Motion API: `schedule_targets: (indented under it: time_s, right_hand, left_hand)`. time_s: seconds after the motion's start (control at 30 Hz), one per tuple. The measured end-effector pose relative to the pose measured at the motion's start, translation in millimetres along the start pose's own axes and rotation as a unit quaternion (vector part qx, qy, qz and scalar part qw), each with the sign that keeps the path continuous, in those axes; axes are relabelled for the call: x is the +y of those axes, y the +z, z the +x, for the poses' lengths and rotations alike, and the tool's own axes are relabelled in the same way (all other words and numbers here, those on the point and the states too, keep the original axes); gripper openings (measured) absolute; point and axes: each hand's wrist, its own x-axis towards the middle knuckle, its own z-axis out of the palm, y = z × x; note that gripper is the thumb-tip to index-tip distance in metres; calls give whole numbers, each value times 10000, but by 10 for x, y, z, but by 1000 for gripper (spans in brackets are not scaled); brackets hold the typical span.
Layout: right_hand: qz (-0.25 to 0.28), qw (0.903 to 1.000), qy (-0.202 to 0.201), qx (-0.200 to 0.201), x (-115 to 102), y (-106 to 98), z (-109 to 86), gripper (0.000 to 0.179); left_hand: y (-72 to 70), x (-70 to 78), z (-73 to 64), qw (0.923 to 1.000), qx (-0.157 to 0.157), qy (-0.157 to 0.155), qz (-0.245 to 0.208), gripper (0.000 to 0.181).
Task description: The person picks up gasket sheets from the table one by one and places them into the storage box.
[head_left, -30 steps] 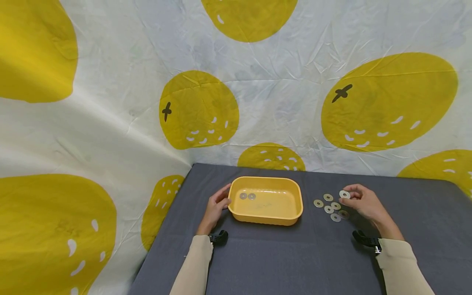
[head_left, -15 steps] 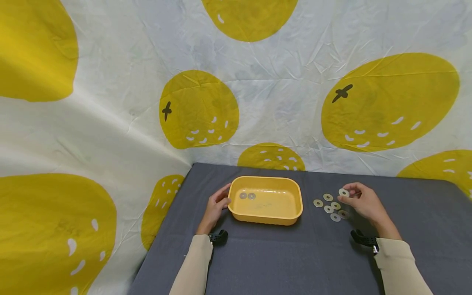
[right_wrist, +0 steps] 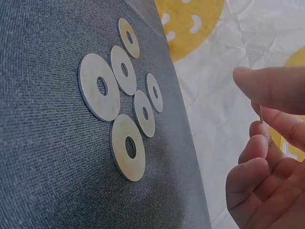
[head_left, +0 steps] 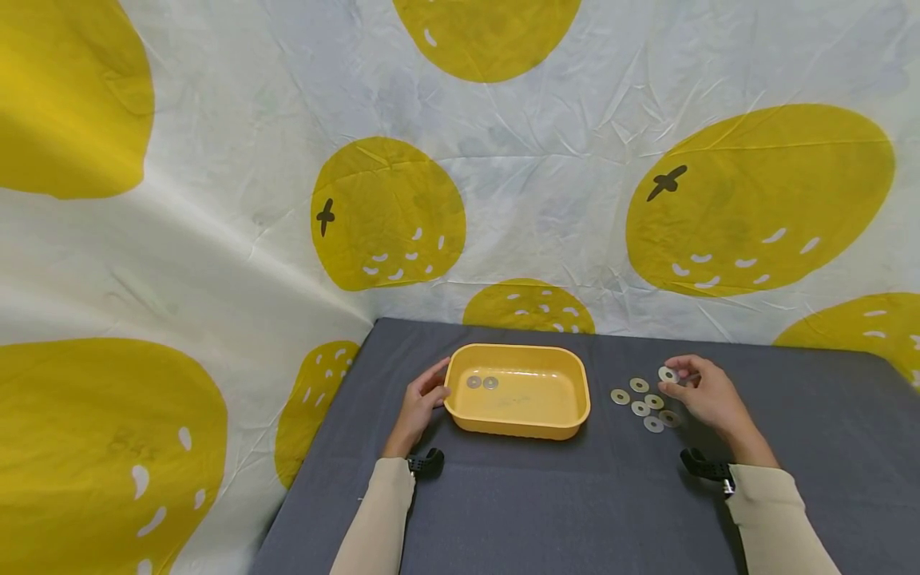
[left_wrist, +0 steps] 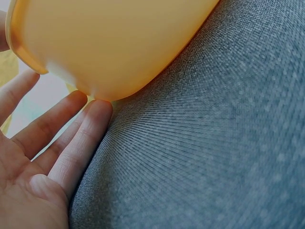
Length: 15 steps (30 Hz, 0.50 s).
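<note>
My left hand (head_left: pixel 417 407) rests against the left end of a yellow plastic tray (head_left: pixel 517 427). In the left wrist view its fingers (left_wrist: pixel 76 148) reach out fairly straight, tips touching the outer wall. Two metal washers (head_left: pixel 473 382) lie side by side inside the tray, toward the left. My right hand (head_left: pixel 711 399) pinches one washer (head_left: pixel 668 374) by its edge, raised above the cloth. Seen from the right wrist, that washer is a thin sliver, mostly hidden by the fingers. Several flat washers (right_wrist: pixel 99 87) lie grouped on the cloth, left of the right hand.
A dark grey cloth (head_left: pixel 546 511) covers the table. Behind and to the left hangs a white curtain (head_left: pixel 546 200) printed with yellow fruit shapes. Both wrists wear black straps (head_left: pixel 707 467).
My right hand has moved slightly left and up with the pinched washer. The left hand, the tray and the washers on the cloth stay in place.
</note>
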Motion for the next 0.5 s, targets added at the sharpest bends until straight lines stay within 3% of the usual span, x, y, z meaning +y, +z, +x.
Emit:
schedule_targets:
  time_s: [0.5]
  right_hand:
    - [-47, 9999, -31, 110, -82, 6, -32, 43]
  left_hand:
    - [4, -8, -3, 10000, 19, 25, -31, 58]
